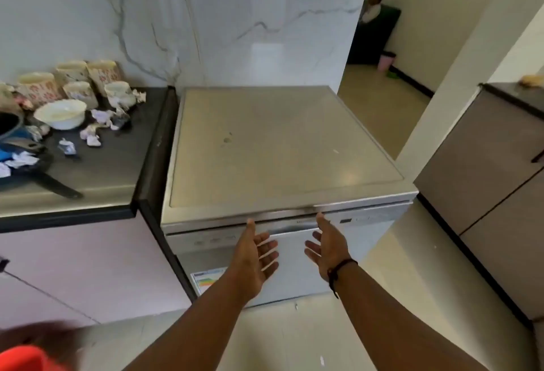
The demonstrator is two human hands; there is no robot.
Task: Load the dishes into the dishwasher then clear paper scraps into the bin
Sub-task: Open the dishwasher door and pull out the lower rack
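A silver dishwasher (282,147) stands in the middle with its door shut. My left hand (256,256) and my right hand (326,248) are both stretched out in front of the door's top edge, palms facing each other, fingers relaxed and holding nothing. On the dark counter (103,170) to the left stand several patterned cups (79,91), a white bowl (61,113) and a dark pan (26,164). Crumpled paper scraps (94,135) lie scattered among them, some in the pan.
A marble wall rises behind the counter and dishwasher. Grey cabinets (485,182) stand at the right across a narrow stretch of tiled floor. A doorway at the back right opens to a room with a person and a pink bin (385,61). A red blurred object (23,359) sits bottom left.
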